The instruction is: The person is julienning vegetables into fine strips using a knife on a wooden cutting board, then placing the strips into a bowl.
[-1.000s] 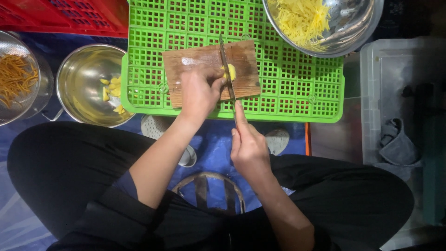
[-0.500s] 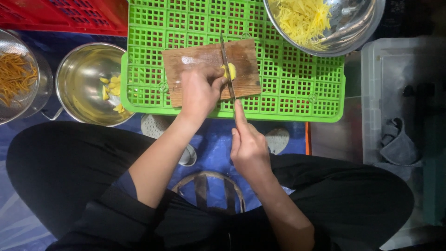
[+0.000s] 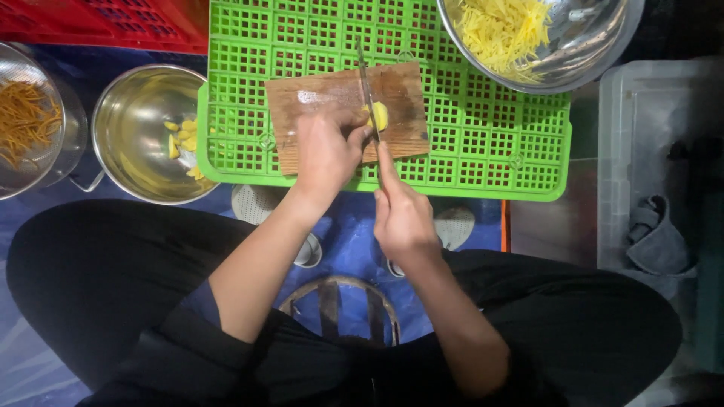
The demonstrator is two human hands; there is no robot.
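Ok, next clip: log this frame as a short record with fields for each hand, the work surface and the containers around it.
left hand: pressing a yellow piece down on the board
right hand: gripping a knife, blade against the yellow piece
surface: wooden cutting board lying on a green crate
upper right: metal bowl of yellow shreds
left: metal pot with yellow chunks
far left: metal bowl with orange strips
right: grey bin holding a grey cloth

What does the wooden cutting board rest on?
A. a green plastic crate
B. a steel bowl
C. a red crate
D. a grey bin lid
A: the wooden cutting board lies flat on the green plastic crate, whose grid shows on every side of it.
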